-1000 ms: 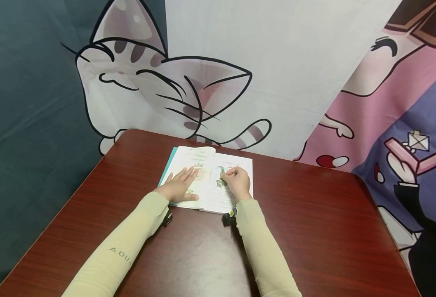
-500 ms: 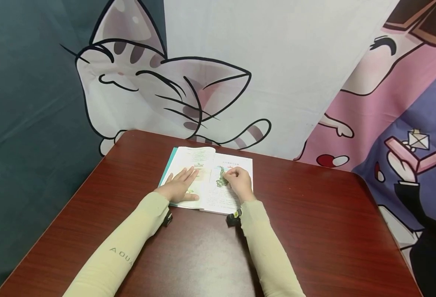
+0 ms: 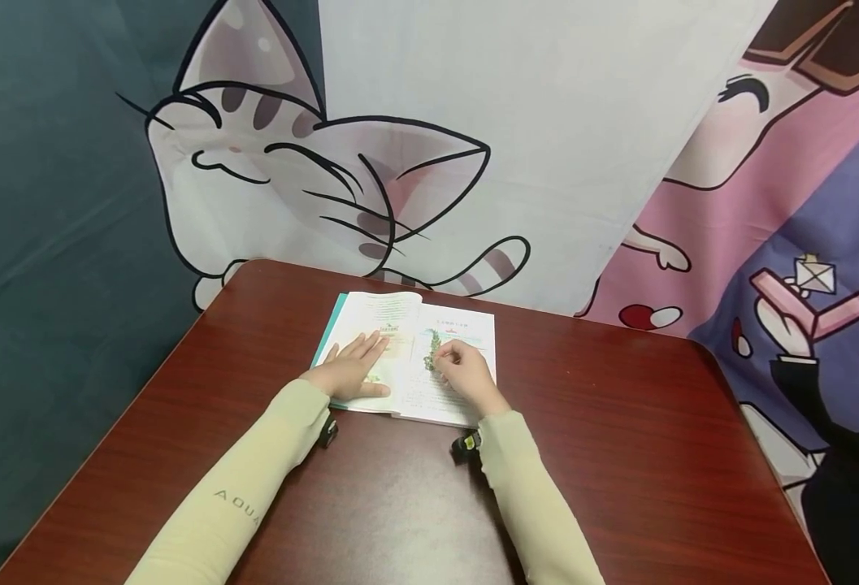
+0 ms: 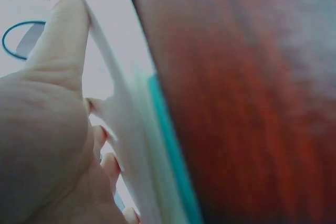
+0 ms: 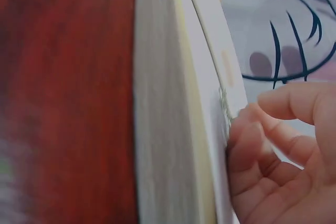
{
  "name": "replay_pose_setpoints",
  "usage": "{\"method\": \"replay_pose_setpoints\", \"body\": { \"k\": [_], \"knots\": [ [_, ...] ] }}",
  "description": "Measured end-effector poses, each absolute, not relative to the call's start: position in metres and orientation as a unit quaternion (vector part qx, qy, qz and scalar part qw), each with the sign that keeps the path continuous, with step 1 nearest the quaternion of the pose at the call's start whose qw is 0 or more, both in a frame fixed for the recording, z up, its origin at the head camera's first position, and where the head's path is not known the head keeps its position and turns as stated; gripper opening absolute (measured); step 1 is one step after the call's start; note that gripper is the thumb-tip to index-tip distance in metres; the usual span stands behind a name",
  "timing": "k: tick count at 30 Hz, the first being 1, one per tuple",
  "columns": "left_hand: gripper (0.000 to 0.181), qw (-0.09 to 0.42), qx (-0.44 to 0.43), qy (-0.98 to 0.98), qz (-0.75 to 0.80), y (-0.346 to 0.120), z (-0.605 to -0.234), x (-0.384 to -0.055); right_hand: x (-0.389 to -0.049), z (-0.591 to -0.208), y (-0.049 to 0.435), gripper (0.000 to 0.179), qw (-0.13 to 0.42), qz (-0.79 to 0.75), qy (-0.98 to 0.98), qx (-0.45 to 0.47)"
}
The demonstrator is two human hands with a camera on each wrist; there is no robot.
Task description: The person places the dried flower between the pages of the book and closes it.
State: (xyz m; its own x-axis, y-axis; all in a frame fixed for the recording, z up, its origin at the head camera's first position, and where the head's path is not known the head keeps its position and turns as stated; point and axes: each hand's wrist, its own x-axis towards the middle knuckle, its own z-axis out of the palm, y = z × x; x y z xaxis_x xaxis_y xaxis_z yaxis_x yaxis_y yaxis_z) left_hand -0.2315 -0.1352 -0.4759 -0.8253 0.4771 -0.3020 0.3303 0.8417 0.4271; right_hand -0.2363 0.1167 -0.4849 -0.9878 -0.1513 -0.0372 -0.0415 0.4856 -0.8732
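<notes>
1 open book (image 3: 407, 357) under both hands. 2 hands: left hand (image 3: 349, 370) flat on its left pg, right hand (image 3: 466, 374) curled on its right pg. 1 table (image 3: 619, 455) beneath them. 2 wrist cams, 1 per wrist.

A dark red wooden table (image 3: 619, 455) stands before a cartoon cat backdrop (image 3: 312, 171).

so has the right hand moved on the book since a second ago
Yes, slightly: the right hand slid toward the book's near edge, uncovering more of the page top; the left hand stayed flat.
</notes>
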Motion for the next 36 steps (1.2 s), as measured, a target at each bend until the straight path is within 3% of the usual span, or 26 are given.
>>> {"method": "replay_pose_setpoints", "body": {
  "k": [6, 15, 26, 36],
  "knots": [
    [0.093, 0.201, 0.223, 0.933, 0.2, -0.139, -0.468, -0.234, -0.219, -0.478, 0.109, 0.01, 0.063, -0.438, 0.892, -0.091],
    [0.077, 0.167, 0.198, 0.932, 0.255, -0.15, -0.463, -0.234, -0.195, -0.469, 0.085, 0.063, 0.092, -0.384, 0.903, -0.168],
    [0.07, 0.136, 0.151, 0.944, 0.262, -0.159, -0.465, -0.23, -0.178, -0.465, 0.053, 0.078, 0.068, -0.297, 0.94, -0.151],
    [0.067, 0.105, 0.104, 0.943, 0.298, -0.165, -0.465, -0.226, -0.175, -0.465, 0.046, 0.081, 0.056, -0.214, 0.967, -0.124]
  ]
}}
